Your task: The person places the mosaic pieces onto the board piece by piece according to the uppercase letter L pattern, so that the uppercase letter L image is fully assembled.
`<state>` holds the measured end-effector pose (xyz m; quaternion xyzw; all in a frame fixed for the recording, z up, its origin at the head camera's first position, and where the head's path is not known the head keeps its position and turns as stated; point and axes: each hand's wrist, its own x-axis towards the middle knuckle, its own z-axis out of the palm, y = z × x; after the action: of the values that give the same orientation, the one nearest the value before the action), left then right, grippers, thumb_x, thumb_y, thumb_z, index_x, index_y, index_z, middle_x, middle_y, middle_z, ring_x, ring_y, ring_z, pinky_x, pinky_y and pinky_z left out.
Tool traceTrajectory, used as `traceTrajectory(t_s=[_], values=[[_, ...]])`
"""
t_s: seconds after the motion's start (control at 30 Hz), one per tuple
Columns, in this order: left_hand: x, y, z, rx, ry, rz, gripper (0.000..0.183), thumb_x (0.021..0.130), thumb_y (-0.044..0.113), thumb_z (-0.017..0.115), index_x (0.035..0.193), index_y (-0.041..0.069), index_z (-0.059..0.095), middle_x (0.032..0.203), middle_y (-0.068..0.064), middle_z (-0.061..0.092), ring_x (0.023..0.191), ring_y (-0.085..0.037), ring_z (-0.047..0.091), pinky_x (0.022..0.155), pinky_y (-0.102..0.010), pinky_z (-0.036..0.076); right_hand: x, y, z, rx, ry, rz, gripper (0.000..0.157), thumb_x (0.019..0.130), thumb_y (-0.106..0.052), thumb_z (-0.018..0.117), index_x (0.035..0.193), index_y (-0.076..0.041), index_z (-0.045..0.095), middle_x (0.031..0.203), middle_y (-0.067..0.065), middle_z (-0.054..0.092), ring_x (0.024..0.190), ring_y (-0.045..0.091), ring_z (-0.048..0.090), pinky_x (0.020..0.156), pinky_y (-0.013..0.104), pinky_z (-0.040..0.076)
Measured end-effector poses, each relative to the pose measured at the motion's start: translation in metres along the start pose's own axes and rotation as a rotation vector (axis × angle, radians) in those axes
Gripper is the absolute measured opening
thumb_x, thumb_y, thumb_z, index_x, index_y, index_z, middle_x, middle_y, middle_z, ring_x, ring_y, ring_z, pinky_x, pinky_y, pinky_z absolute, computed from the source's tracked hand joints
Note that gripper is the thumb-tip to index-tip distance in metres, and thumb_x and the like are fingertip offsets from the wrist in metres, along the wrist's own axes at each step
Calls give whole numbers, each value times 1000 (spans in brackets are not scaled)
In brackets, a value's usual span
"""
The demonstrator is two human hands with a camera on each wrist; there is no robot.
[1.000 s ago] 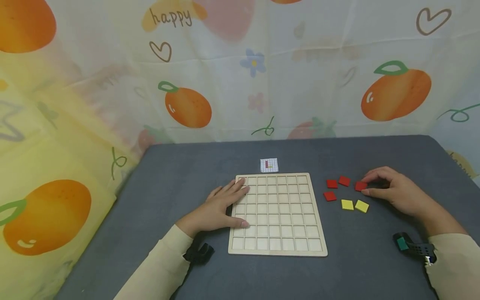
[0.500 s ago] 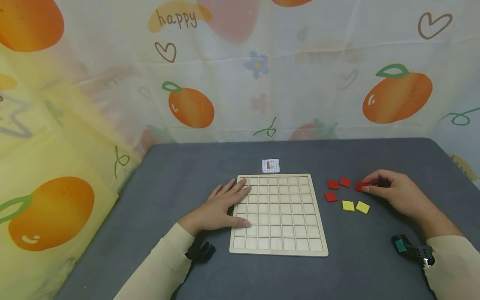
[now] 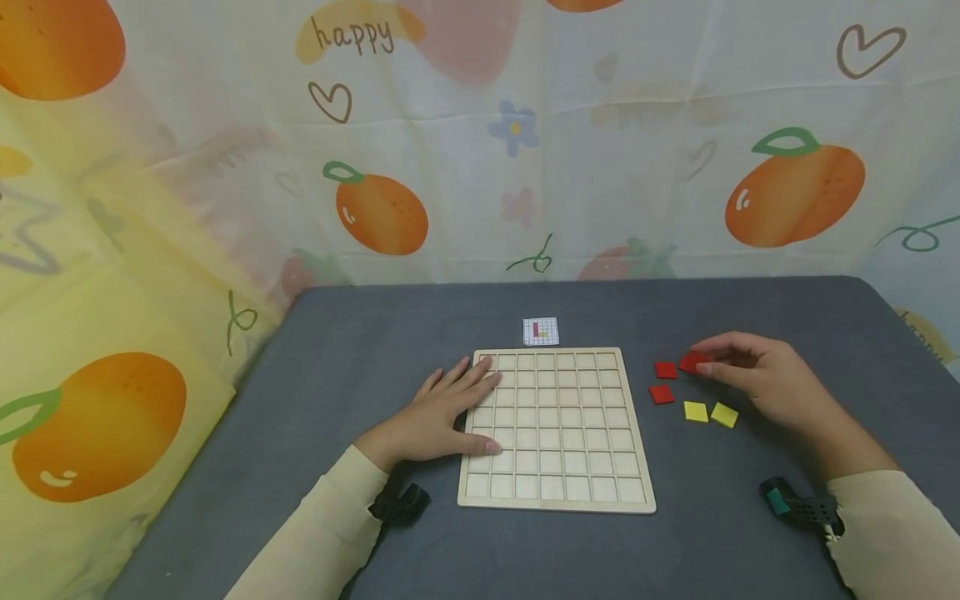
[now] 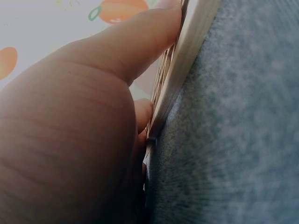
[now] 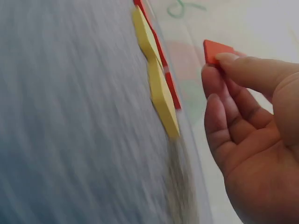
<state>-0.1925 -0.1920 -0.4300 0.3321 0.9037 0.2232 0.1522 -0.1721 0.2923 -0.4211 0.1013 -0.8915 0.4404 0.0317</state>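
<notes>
My left hand rests on the left edge of a wooden grid board, fingers spread and thumb laid over the frame. In the left wrist view, the thumb lies along the board's rim. Between thumb and fingers my right hand pinches a red square tile, lifted off the table in the right wrist view. Two red tiles, one farther back and one nearer, lie right of the board. Two yellow tiles, a left one and a right one, lie nearby.
A small printed grid card with a red and yellow pattern lies just behind the board. The dark grey table backs onto a fruit-print curtain. Each wrist wears a black strap, the right one with a green patch.
My right hand has picked up the rightmost red tile and moved left with it, over toward the other red tiles. The left hand stays in place on the board.
</notes>
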Motion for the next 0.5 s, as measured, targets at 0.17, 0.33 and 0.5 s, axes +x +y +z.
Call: traceTrajectory(t_s=[0.17, 0.33, 0.5], values=[[0, 0, 0, -2, -5, 5, 107, 97, 70, 72, 177, 25, 17, 182, 5, 0, 165, -27, -9, 126, -62, -7, 1, -19, 16, 65, -68, -37, 24, 107, -14, 75, 128, -2, 76, 113, 11, 76, 93, 20, 71, 74, 29, 58], [0, -1, 1, 0, -2, 7, 106, 97, 71, 71, 177, 26, 17, 182, 6, 0, 165, -27, -9, 126, -63, -7, 4, -39, 32, 120, -113, -46, 21, 107, -15, 75, 124, -3, 77, 112, 8, 77, 94, 22, 74, 79, 31, 61], [1, -2, 0, -2, 0, 18, 106, 98, 68, 72, 177, 25, 17, 182, 5, -1, 165, -28, -9, 126, -63, -7, 8, -59, 49, 154, -140, -66, 18, 106, -12, 76, 122, -5, 78, 108, 5, 77, 91, 27, 72, 77, 35, 61]])
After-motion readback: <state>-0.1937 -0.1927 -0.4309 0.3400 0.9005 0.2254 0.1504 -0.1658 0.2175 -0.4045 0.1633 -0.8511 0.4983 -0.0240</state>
